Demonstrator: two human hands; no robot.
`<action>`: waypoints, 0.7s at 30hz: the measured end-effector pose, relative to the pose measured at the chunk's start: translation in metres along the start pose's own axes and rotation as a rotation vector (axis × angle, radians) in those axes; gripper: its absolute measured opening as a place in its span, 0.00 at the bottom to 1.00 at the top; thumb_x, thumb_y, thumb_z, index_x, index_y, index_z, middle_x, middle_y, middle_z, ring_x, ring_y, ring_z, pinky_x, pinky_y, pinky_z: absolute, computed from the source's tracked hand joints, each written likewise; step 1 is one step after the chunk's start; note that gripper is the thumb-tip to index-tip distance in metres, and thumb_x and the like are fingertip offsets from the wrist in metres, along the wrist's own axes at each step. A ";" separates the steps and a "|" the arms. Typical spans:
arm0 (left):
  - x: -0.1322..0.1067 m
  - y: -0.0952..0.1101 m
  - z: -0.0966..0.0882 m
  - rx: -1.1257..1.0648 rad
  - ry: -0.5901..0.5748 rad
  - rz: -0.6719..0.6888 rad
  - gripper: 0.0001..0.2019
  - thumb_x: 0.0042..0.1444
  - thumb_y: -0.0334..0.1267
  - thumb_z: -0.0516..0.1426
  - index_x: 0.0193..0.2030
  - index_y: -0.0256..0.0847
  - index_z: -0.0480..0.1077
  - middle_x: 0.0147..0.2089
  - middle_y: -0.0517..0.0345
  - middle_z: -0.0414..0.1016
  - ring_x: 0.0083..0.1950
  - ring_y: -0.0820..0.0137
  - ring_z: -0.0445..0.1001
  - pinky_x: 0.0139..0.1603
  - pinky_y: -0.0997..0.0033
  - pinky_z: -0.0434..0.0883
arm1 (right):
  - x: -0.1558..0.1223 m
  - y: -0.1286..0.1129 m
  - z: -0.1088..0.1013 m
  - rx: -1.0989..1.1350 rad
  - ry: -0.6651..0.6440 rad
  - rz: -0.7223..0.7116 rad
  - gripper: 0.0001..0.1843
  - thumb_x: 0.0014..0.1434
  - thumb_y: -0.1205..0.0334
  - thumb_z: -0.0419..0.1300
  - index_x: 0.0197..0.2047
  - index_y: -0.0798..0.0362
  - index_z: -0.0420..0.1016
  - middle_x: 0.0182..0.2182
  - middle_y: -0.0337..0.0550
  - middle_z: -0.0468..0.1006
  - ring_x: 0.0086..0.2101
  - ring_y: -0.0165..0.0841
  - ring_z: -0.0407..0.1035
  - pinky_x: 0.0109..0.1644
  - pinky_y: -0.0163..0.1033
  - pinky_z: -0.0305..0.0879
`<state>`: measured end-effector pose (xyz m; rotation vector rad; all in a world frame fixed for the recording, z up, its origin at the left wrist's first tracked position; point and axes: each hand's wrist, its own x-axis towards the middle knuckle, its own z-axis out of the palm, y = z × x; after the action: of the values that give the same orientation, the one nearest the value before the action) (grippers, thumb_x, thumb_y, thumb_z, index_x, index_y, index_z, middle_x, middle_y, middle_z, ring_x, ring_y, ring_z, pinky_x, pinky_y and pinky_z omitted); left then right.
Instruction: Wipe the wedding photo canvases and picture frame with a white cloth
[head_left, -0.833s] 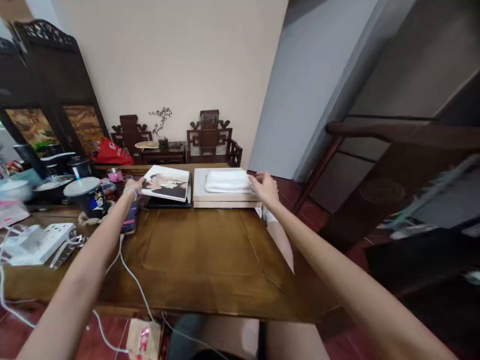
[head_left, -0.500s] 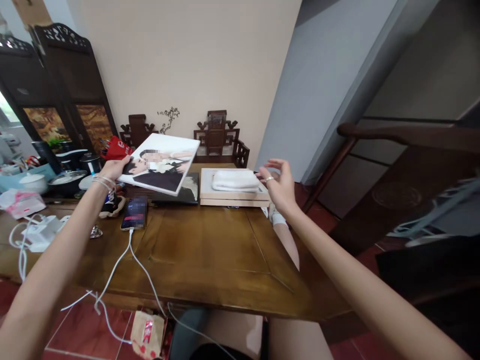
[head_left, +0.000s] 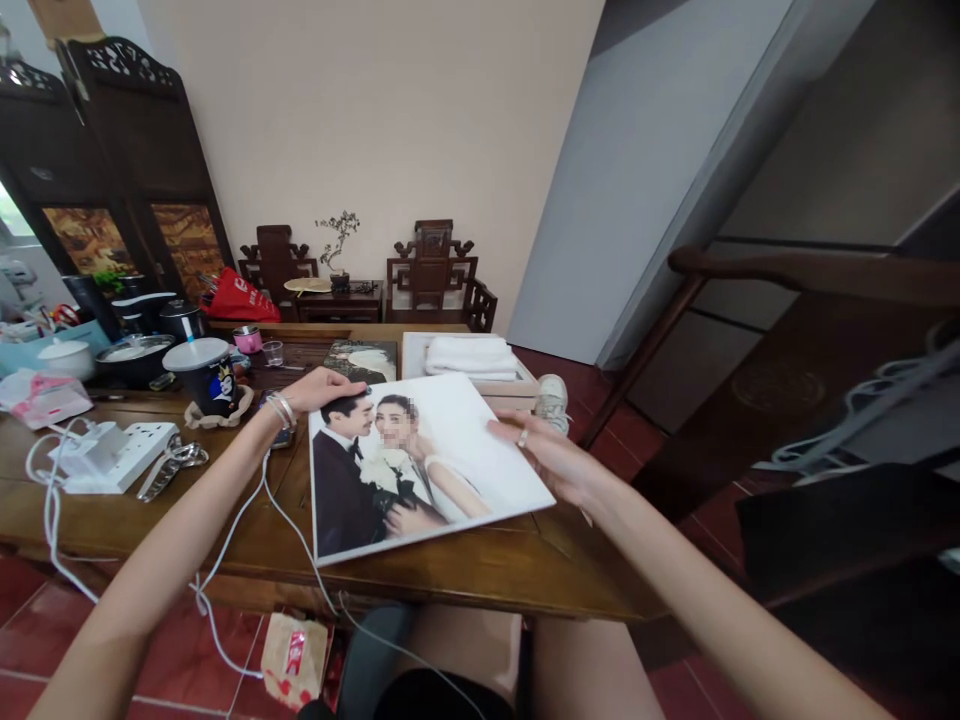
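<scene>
A flat white photo board [head_left: 427, 470], printed with a couple in a dark suit and a white dress, lies tilted over the front of the wooden table. My left hand [head_left: 324, 390] grips its upper left corner, fingers on the top edge. At the right edge, my right hand [head_left: 546, 452] has its fingers on the upper surface; the thumb is hidden. Behind the board sits a shallow pale box [head_left: 525, 388] with a folded white towel [head_left: 472, 355] on it. Left of that box lies a dark picture [head_left: 364, 358], partly covered by the board.
A lidded dark cup [head_left: 214, 380], a white power strip [head_left: 139, 455] and a metal hand grip [head_left: 174, 466] stand or lie at left. White cables hang over the front edge of the table [head_left: 585, 575]. A dark wooden chair [head_left: 787, 380] stands at right.
The photo board has come down from the upper left to the table front, before me. My right hand has left the towel's side and taken the board's right edge. The cup now shows.
</scene>
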<state>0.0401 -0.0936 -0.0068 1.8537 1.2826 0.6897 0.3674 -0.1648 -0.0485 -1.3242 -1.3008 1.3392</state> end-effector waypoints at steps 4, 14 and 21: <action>0.025 -0.025 0.024 0.098 -0.070 0.077 0.25 0.43 0.62 0.62 0.19 0.37 0.72 0.18 0.64 0.64 0.21 0.78 0.56 0.22 0.75 0.51 | -0.007 0.034 0.008 0.261 0.122 0.124 0.17 0.55 0.66 0.62 0.48 0.52 0.68 0.33 0.46 0.82 0.32 0.37 0.77 0.33 0.37 0.74; 0.062 -0.059 0.053 0.144 0.239 -0.185 0.23 0.27 0.57 0.70 0.19 0.38 0.73 0.16 0.65 0.66 0.22 0.74 0.62 0.23 0.74 0.55 | 0.005 0.049 0.007 0.262 0.271 0.107 0.14 0.55 0.68 0.60 0.46 0.53 0.68 0.34 0.45 0.81 0.34 0.36 0.77 0.31 0.34 0.72; 0.046 -0.059 0.054 0.129 0.238 -0.037 0.28 0.29 0.53 0.70 0.36 0.37 0.77 0.40 0.49 0.80 0.44 0.62 0.75 0.43 0.69 0.69 | 0.007 0.058 0.005 0.158 0.227 0.087 0.14 0.56 0.64 0.62 0.45 0.52 0.66 0.37 0.46 0.80 0.36 0.35 0.75 0.33 0.33 0.71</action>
<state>0.0674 -0.0537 -0.0850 1.8882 1.5413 0.8451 0.3682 -0.1655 -0.1071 -1.3899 -0.9745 1.2805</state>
